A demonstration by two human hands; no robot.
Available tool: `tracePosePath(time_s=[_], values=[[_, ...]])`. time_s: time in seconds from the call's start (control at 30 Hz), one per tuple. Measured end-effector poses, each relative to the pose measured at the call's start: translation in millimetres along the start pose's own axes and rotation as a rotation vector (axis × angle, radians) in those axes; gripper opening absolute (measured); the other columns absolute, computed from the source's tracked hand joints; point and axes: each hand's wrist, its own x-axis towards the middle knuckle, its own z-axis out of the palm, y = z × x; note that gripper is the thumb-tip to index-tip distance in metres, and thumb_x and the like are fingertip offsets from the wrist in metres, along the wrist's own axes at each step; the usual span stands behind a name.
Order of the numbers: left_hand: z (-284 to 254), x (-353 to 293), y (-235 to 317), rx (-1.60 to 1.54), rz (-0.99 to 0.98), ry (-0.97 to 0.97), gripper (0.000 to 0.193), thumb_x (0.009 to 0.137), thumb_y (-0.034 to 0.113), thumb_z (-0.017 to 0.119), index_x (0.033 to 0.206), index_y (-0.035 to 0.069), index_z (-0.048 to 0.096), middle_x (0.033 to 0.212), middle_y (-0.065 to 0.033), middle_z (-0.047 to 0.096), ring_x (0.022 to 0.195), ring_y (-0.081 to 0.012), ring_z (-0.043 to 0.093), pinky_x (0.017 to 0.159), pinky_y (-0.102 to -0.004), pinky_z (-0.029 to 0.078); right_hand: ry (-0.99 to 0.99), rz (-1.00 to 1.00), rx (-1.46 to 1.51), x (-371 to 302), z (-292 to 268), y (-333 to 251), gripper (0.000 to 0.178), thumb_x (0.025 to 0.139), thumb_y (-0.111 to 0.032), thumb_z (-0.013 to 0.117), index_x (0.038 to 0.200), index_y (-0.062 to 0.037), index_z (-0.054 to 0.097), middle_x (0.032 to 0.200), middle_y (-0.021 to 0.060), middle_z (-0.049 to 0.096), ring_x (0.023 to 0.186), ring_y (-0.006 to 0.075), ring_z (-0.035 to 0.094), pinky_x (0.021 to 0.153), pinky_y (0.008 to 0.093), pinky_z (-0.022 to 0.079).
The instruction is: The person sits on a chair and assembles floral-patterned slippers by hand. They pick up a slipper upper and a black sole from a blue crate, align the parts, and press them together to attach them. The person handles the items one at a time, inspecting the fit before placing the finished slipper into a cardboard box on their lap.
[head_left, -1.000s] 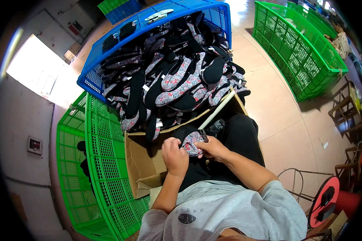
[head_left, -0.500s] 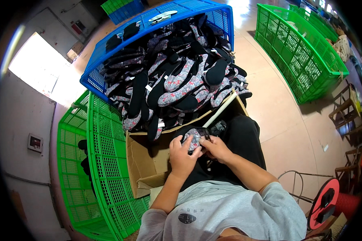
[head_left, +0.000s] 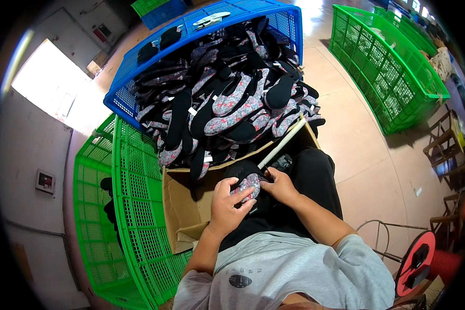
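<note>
A cloth slipper [head_left: 249,185] with a grey-and-red floral patch and black fabric lies in front of me, above my lap. My left hand [head_left: 228,205] grips it from the left, fingers spread over the floral part. At its right edge, my right hand [head_left: 282,188] is closed, thumb and fingertips pinching the black rim. Just beyond, a large pile of similar slippers [head_left: 232,103], black and floral with small white tags, spills from a blue crate [head_left: 191,37]. An open cardboard box [head_left: 182,206] stands between the pile and me, with a pale rod [head_left: 281,143] across its right side.
Green mesh crates [head_left: 139,206] stand close on my left. Another green crate [head_left: 387,77] is on the floor at the far right. Wooden stools [head_left: 444,142] and a red reel [head_left: 416,261] are to my right. A grey wall [head_left: 26,170] runs along the left.
The slipper has turned in my hands, and more of its black fabric shows at the top left. My left hand has shifted slightly left; my right hand has moved a little up.
</note>
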Motion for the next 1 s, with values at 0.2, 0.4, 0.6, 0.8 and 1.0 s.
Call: tracePosePath(time_s=[0.2, 0.4, 0.6, 0.8, 1.0], values=[[28, -21, -21, 0.083, 0.102, 0.033, 0.039, 0.066, 0.012, 0.084, 0.105, 0.017, 0.077, 0.113, -0.0177, 0.058, 0.105, -0.0378, 0.056, 0.090, -0.0447, 0.048, -0.102, 0.035, 0.219, -4, 10, 4, 0.019, 0.086, -0.010, 0.067, 0.102, -0.0005, 0.068, 0.088, 0.0056, 0.070, 0.081, 0.0108, 0.061, 0.076, 0.0303, 0.051], [42, -7, -38, 0.171, 0.133, 0.078, 0.039, 0.068, 0.010, 0.083, 0.106, 0.015, 0.075, 0.116, -0.0181, 0.058, 0.107, -0.0383, 0.055, 0.090, -0.0452, 0.047, -0.194, 0.108, 0.214, -9, 4, -6, 0.016, 0.086, -0.011, 0.066, 0.100, -0.0031, 0.068, 0.080, 0.0030, 0.065, 0.075, 0.0108, 0.058, 0.071, 0.0291, 0.048], [44, 19, -62, 0.270, 0.017, 0.075, 0.018, 0.074, 0.009, 0.077, 0.091, 0.007, 0.071, 0.115, -0.0165, 0.057, 0.105, -0.0367, 0.055, 0.088, -0.0430, 0.048, -0.338, -0.151, 0.176, -10, 8, -7, 0.018, 0.086, -0.010, 0.067, 0.081, -0.0012, 0.053, 0.069, 0.0024, 0.049, 0.067, 0.0111, 0.045, 0.062, 0.0312, 0.042], [52, 40, -88, 0.633, 0.045, -0.004, 0.009, 0.074, 0.015, 0.068, 0.078, 0.007, 0.070, 0.118, -0.0123, 0.059, 0.109, -0.0316, 0.054, 0.085, -0.0426, 0.047, -0.352, -0.178, 0.164, -8, 7, -7, 0.018, 0.087, -0.010, 0.067, 0.080, -0.0026, 0.052, 0.069, 0.0016, 0.048, 0.068, 0.0094, 0.044, 0.062, 0.0304, 0.041], [54, 51, -95, 0.775, 0.008, -0.176, 0.012, 0.074, 0.017, 0.064, 0.070, 0.009, 0.072, 0.112, -0.0110, 0.061, 0.105, -0.0285, 0.053, 0.088, -0.0505, 0.043, -0.357, -0.106, 0.224, -5, 12, -14, 0.018, 0.088, -0.011, 0.067, 0.080, -0.0037, 0.053, 0.069, -0.0017, 0.048, 0.067, 0.0079, 0.043, 0.061, 0.0289, 0.040]])
